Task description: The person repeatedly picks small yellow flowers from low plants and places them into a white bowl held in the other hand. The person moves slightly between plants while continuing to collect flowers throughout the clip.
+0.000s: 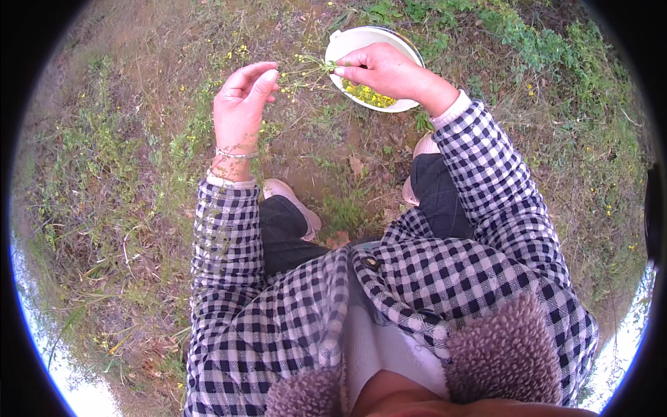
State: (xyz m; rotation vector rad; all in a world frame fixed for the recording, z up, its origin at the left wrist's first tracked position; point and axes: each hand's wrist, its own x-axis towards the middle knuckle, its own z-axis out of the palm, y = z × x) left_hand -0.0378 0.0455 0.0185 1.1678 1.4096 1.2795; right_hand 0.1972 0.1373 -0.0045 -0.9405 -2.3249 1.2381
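Observation:
My right hand [383, 70] is over a white plastic bucket [333, 52], thumb and fingers pinching the end of a green sprig [307, 73] with small yellowish buds. The sprig spreads leftward, its tips near my left hand [247, 96]. That hand is raised, with thumb and fingertips close together and fingers curled; whether a bud or stem lies between them cannot be seen. Inside the bucket, partly hidden under my right hand, lie many yellow flower heads [372, 97].
Grass and low weeds [120, 156] cover the ground, with yellow flowers [237, 51] growing beyond my left hand. Leafy green plants [542, 36] stand at the upper right. My shoes [294, 203] rest on bare soil and dry leaves below the bucket.

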